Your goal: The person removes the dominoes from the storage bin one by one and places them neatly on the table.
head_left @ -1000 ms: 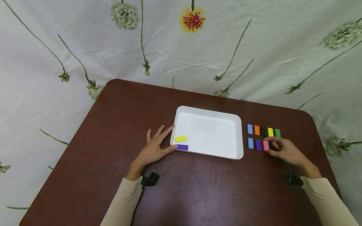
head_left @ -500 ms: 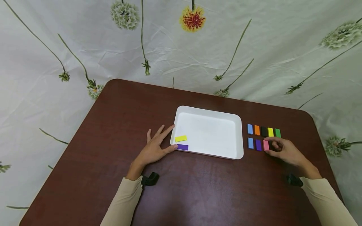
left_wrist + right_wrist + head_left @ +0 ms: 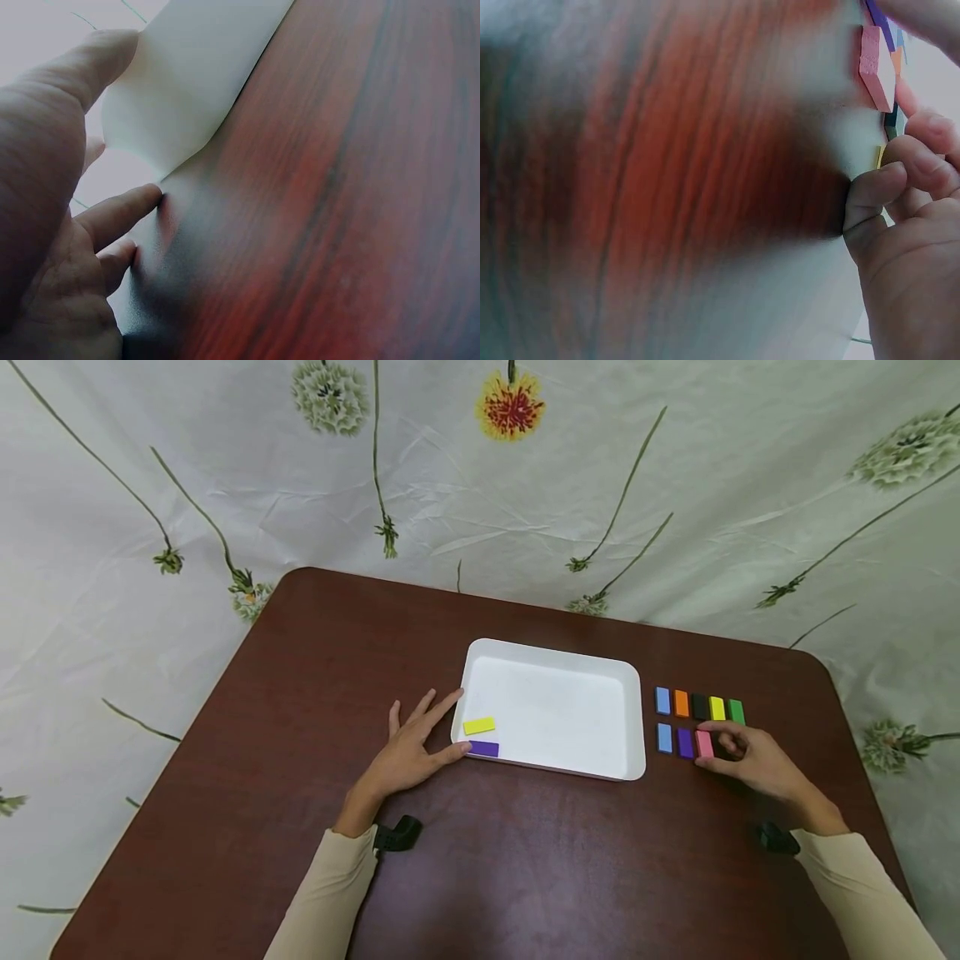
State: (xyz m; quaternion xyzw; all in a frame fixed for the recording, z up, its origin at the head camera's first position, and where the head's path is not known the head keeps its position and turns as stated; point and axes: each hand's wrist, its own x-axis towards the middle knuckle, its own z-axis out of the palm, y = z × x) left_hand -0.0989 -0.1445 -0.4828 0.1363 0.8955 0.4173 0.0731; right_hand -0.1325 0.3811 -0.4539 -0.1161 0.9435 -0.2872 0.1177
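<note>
My left hand (image 3: 408, 756) has its fingers spread at the near left corner of a shallow white tray (image 3: 637, 718); thumb and index finger touch its rim. In the left wrist view the thumb (image 3: 105, 60) lies against the tray's outer wall (image 3: 172, 97). Inside the tray lie a yellow block (image 3: 479, 726) and a purple block (image 3: 483, 749). My right hand (image 3: 757, 764) has thumb and index finger at the two ends of a small pink block (image 3: 704, 744) on the table. In the right wrist view the pink block (image 3: 877, 67) stands beyond the curled other fingers (image 3: 877, 187).
Beside the pink block are a purple block (image 3: 686, 743) and a blue block (image 3: 664, 738). Behind runs a row: blue (image 3: 663, 701), orange block (image 3: 681, 703), black block (image 3: 700, 707), yellow and green block (image 3: 736, 712). A flowered cloth (image 3: 450, 468) hangs behind the brown table (image 3: 337, 635).
My right thumb and index finger have shifted slightly left along the pink block, which has barely moved. The left hand and tray stay in place.
</note>
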